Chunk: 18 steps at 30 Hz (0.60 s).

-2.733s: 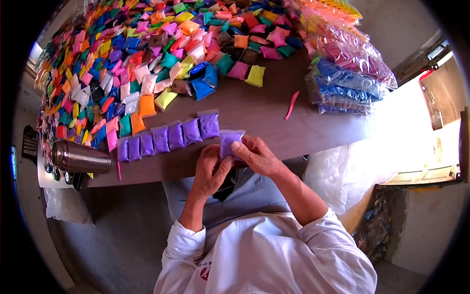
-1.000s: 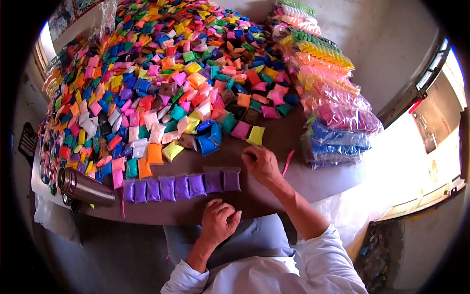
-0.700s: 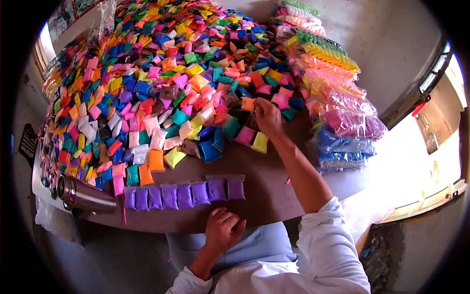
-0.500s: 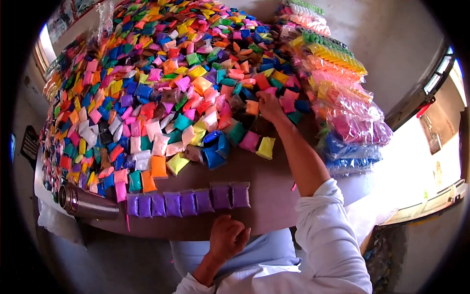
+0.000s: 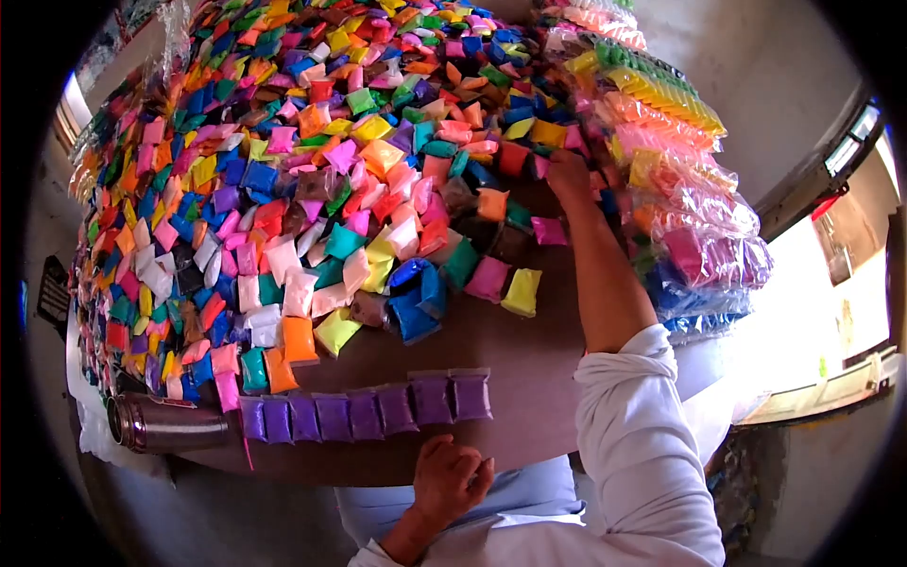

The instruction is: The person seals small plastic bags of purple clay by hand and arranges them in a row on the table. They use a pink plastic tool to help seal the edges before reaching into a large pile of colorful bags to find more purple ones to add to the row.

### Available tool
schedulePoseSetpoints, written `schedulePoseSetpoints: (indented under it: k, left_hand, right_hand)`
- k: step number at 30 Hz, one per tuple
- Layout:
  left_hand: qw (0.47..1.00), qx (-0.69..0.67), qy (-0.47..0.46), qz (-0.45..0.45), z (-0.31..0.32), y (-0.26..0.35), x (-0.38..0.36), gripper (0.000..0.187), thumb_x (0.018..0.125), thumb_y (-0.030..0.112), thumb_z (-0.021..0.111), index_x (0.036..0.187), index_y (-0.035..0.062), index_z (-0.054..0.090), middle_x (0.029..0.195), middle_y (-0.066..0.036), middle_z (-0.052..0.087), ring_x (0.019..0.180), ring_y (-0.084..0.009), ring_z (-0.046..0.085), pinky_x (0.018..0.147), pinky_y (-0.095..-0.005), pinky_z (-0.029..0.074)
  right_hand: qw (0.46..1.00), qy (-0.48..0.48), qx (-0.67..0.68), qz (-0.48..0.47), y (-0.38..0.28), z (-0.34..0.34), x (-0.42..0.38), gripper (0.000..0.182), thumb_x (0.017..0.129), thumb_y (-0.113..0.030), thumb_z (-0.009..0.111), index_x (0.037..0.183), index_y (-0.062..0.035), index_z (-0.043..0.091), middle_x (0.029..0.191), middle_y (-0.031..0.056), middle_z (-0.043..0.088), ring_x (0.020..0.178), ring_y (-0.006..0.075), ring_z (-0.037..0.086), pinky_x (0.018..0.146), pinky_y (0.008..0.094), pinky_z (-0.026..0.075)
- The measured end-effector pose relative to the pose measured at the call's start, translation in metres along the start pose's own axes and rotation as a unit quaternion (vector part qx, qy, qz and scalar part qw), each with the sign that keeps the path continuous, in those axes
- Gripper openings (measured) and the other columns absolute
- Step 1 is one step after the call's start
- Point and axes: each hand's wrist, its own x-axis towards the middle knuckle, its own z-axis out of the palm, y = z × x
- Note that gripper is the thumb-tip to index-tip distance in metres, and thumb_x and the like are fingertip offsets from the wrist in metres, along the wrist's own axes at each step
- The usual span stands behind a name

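Observation:
My right hand [image 5: 570, 177] reaches to the right side of a large heap of small coloured packets [image 5: 378, 156]. It touches or hovers over the packets there, beside a small pink packet [image 5: 541, 167]; its fingertips are mostly hidden. A magenta packet [image 5: 549, 231] lies just below it. My left hand [image 5: 453, 475] is loosely closed at the table's front edge, with nothing visible in it. Just beyond it lies a side-by-side row of several purple packets [image 5: 364, 414], in clear film. A yellow packet [image 5: 521, 292] and a pink packet [image 5: 487, 278] lie at the heap's near edge.
A steel flask [image 5: 175, 422] lies on its side at the table's left front. Along the right edge, clear bags of sorted packets [image 5: 704, 250] are stacked high. The brown table top [image 5: 529, 378] shows between the heap and the front edge.
My right hand has moved right and farther away over the heap. A magenta packet now lies apart below it. My left hand stays near the front edge; the whole view has shifted slightly.

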Motion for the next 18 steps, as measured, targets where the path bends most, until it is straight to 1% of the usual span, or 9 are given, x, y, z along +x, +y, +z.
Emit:
schedulePoseSetpoints:
  k: [3,5,6,8,12,14,15,17,18]
  left_hand:
    - [1.0,-0.002,0.008,0.003,0.0,0.0,-0.001,0.013,0.078,0.012,0.069,0.073,0.0105,0.057,0.07,-0.003,0.061,0.064,-0.0223,0.06,0.086,-0.0436,0.046]
    - [1.0,-0.002,0.015,0.005,0.0,0.0,-0.002,0.013,0.078,0.013,0.07,0.073,0.0105,0.057,0.07,-0.002,0.061,0.064,-0.0219,0.06,0.087,-0.0436,0.046]
    - [1.0,0.0,0.005,0.002,0.0,0.0,-0.002,0.013,0.078,0.013,0.07,0.074,0.0104,0.058,0.071,-0.002,0.061,0.065,-0.0216,0.06,0.087,-0.0436,0.046]
    - [1.0,0.002,-0.005,-0.001,-0.001,-0.001,-0.003,0.013,0.078,0.013,0.07,0.074,0.0104,0.058,0.071,-0.002,0.061,0.065,-0.0214,0.06,0.088,-0.0435,0.046]
    - [1.0,0.005,0.006,-0.002,-0.001,0.001,-0.001,0.015,0.075,0.013,0.072,0.072,0.0112,0.058,0.074,0.0,0.058,0.069,-0.0192,0.059,0.09,-0.0396,0.046]
    - [1.0,0.003,0.002,-0.004,-0.002,0.001,0.0,0.015,0.075,0.013,0.072,0.071,0.0112,0.058,0.074,0.0,0.058,0.069,-0.0191,0.059,0.09,-0.0395,0.046]
    - [1.0,0.008,-0.007,-0.006,-0.003,0.002,0.0,0.015,0.075,0.013,0.072,0.071,0.0112,0.058,0.074,0.0,0.058,0.069,-0.0191,0.059,0.09,-0.0395,0.046]
    - [1.0,0.014,-0.018,-0.008,-0.003,0.002,0.001,0.016,0.074,0.013,0.073,0.071,0.0112,0.058,0.075,0.0,0.058,0.069,-0.019,0.059,0.09,-0.0394,0.046]
    - [1.0,0.019,-0.018,-0.01,-0.003,0.003,0.002,0.016,0.074,0.013,0.073,0.071,0.0113,0.058,0.074,0.0,0.058,0.069,-0.019,0.059,0.09,-0.0394,0.046]
  right_hand:
    - [0.993,0.065,-0.071,-0.062,0.016,0.015,0.011,0.038,0.083,-0.03,0.059,0.107,-0.0015,0.068,0.115,0.0217,0.064,0.109,0.0386,0.059,0.093,0.0465,0.047]
    - [0.981,0.069,-0.182,0.005,-0.008,0.008,-0.005,0.037,0.085,-0.031,0.051,0.094,-0.0005,0.07,0.098,0.0228,0.067,0.097,0.0388,0.064,0.086,0.0462,0.048]
    - [0.981,0.069,-0.183,0.004,-0.003,0.011,-0.006,0.037,0.085,-0.031,0.051,0.094,-0.0005,0.07,0.098,0.0228,0.067,0.097,0.0388,0.064,0.086,0.0462,0.048]
    - [0.954,0.163,-0.25,0.017,0.006,0.016,-0.009,0.042,0.085,-0.038,0.052,0.09,-0.0003,0.071,0.094,0.0226,0.067,0.092,0.0409,0.064,0.085,0.0485,0.048]
    - [0.921,0.147,-0.361,-0.003,-0.008,0.005,-0.023,0.04,0.083,-0.037,0.056,0.084,-0.0006,0.071,0.095,0.022,0.067,0.09,0.0417,0.063,0.084,0.0486,0.049]
    - [0.951,0.15,-0.261,-0.064,-0.017,0.001,-0.028,0.031,0.083,-0.03,0.06,0.088,-0.002,0.07,0.094,0.0212,0.066,0.09,0.0395,0.062,0.084,0.048,0.049]
    - [0.952,0.149,-0.261,-0.063,-0.016,0.006,-0.027,0.031,0.083,-0.03,0.06,0.088,-0.002,0.07,0.094,0.0212,0.066,0.09,0.0395,0.062,0.084,0.048,0.049]
    - [0.911,0.213,-0.155,-0.318,-0.016,0.019,-0.022,0.025,0.082,-0.022,0.061,0.096,-0.0021,0.068,0.095,0.0202,0.066,0.095,0.037,0.061,0.084,0.0458,0.049]
    - [0.912,0.213,-0.154,-0.316,-0.016,0.027,-0.021,0.025,0.082,-0.022,0.061,0.096,-0.0021,0.068,0.095,0.0202,0.066,0.095,0.037,0.061,0.084,0.0458,0.049]
